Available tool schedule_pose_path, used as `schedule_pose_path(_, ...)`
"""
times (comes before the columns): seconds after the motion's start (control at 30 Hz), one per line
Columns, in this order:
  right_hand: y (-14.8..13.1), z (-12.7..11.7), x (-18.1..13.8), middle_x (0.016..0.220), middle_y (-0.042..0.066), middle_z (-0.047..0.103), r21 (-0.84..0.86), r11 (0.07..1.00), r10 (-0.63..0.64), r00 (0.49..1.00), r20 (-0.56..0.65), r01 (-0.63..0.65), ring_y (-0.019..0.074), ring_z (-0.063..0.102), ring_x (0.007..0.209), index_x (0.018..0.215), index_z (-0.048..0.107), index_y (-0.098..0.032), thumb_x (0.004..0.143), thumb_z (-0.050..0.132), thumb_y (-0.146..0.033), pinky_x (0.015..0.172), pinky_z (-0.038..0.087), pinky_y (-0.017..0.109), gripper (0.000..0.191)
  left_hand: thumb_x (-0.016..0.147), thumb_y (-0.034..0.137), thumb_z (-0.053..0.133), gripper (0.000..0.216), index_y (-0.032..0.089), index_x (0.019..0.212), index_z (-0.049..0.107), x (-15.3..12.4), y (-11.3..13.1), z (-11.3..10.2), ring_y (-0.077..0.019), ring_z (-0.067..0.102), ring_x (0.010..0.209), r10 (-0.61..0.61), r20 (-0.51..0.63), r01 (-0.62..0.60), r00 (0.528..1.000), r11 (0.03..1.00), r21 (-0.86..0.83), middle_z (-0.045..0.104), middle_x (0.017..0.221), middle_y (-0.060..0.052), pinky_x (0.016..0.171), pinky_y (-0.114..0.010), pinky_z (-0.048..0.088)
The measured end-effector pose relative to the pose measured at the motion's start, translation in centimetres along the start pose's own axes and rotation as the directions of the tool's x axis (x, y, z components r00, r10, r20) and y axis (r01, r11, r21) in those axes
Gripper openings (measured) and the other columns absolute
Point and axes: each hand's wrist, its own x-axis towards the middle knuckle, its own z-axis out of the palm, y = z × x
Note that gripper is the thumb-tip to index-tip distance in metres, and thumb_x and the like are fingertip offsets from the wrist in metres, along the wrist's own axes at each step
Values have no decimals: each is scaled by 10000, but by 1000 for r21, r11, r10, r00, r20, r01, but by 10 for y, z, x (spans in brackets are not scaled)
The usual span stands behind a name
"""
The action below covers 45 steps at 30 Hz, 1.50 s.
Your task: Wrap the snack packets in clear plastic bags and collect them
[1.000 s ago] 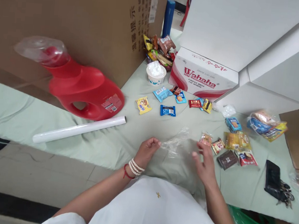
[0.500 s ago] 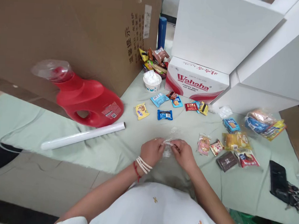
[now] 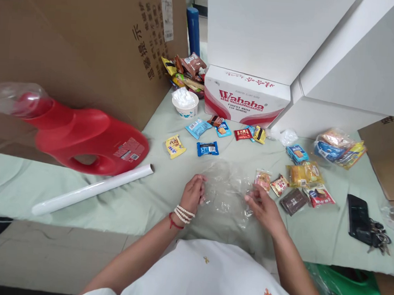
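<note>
A clear plastic bag [image 3: 226, 192] is stretched open between my two hands over the pale green cloth. My left hand [image 3: 193, 193], with bead bracelets at the wrist, pinches the bag's left edge. My right hand [image 3: 263, 206] grips its right edge with curled fingers. Just beyond my right hand lie small snack packets [image 3: 262, 179], a brown chocolate packet [image 3: 293, 201] and a yellow packet [image 3: 304, 174].
A red detergent jug [image 3: 83, 139] lies on its side at left, with a white roll [image 3: 93, 189] in front of it. Behind stand a Wahaha box [image 3: 246, 97], a white cup [image 3: 185, 105], scattered snacks [image 3: 207, 148], a snack pile [image 3: 185, 70]. A black wallet with keys [image 3: 359, 218] lies right.
My hands were together half a second ago on the bunched bag; they have now drawn apart and the bag is spread wide. The view has shifted to the right.
</note>
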Motion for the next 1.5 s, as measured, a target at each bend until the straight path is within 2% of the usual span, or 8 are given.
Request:
schedule_pose_path(0.13, -13, 19, 41, 751, 24, 676, -132, 991, -3, 998, -67, -6, 216, 629, 703, 1187, 655, -173, 868, 546, -507, 703, 458, 323, 474, 939, 570, 457, 399, 202, 996, 600, -1, -4, -10, -136, 450, 468, 157, -185, -96, 970, 949, 300, 463, 608, 59, 483, -283, 469)
schedule_pose_path(0.23, -19, 29, 57, 688, 11, 643, -193, 981, -17, 988, -157, -14, 199, 599, 659, 1019, 673, -196, 877, 492, -480, 677, 414, 300, 366, 873, 398, 650, 337, 179, 1128, 621, -3, -6, -26, -253, 652, 877, 552, -285, -260, 783, 708, 657, 640, 906, -74, 881, -480, 558)
schedule_pose_path(0.33, -22, 32, 57, 664, 3, 627, -198, 980, -39, 988, -152, 8, 183, 575, 627, 952, 656, -204, 875, 491, -507, 648, 397, 282, 353, 889, 172, 638, 247, 244, 1118, 698, -4, -9, -33, -302, 607, 1246, 794, 228, -511, 563, 119, 851, 704, 1139, -117, 1171, -591, 343)
schedule_pose_path(0.43, -18, 26, 48, 649, 1, 614, -194, 981, -46, 987, -155, 15, 175, 552, 609, 906, 640, -205, 879, 487, -540, 630, 391, 273, 369, 906, 39, 518, 412, 292, 1163, 717, 3, -9, -32, -263, 583, 1348, 580, 629, -689, 517, -154, 708, 733, 1274, -79, 1247, -626, 186)
schedule_pose_path(0.67, -6, -44, 26, 676, 36, 664, -579, 814, 61, 998, 21, -37, 193, 591, 626, 811, 667, -224, 942, 493, -518, 572, 321, 266, 366, 961, 154, 431, 470, 221, 1389, 614, 23, -1, -50, -317, 507, 1444, 465, 410, -487, 785, 52, 872, 595, 1508, -137, 1217, -741, 131)
schedule_pose_path(0.83, -65, -63, 106, 1136, 123, 727, -842, 531, -117, 992, 43, 99, 257, 685, 934, 1174, 722, -225, 993, 492, -376, 674, 415, 300, 329, 1007, 378, 513, 418, 232, 1380, 634, 11, -3, -53, -351, 419, 1504, 419, 467, -516, 779, 4, 857, 503, 1589, -135, 1239, -723, 87)
schedule_pose_path(1.07, -125, 4, 229, 1551, 153, 495, -842, 429, -166, 945, 281, 326, 305, 648, 1175, 1525, 476, -223, 934, 489, -122, 863, 505, 370, 600, 992, 343, 534, 507, 247, 1489, 552, -13, -18, -65, -330, 435, 1497, 397, 580, -592, 711, -107, 799, 477, 1606, -119, 1277, -648, 94)
schedule_pose_path(1.5, -96, -43, 251, 1169, 231, 723, -687, 643, 84, 922, -377, -339, 336, 689, 1088, 1196, 700, -97, 959, 550, -582, 824, 498, 344, 560, 991, 328, 538, 495, 254, 1480, 556, -14, -18, -70, -322, 469, 1468, 457, 582, -621, 672, -79, 780, 486, 1602, -92, 1288, -609, 47)
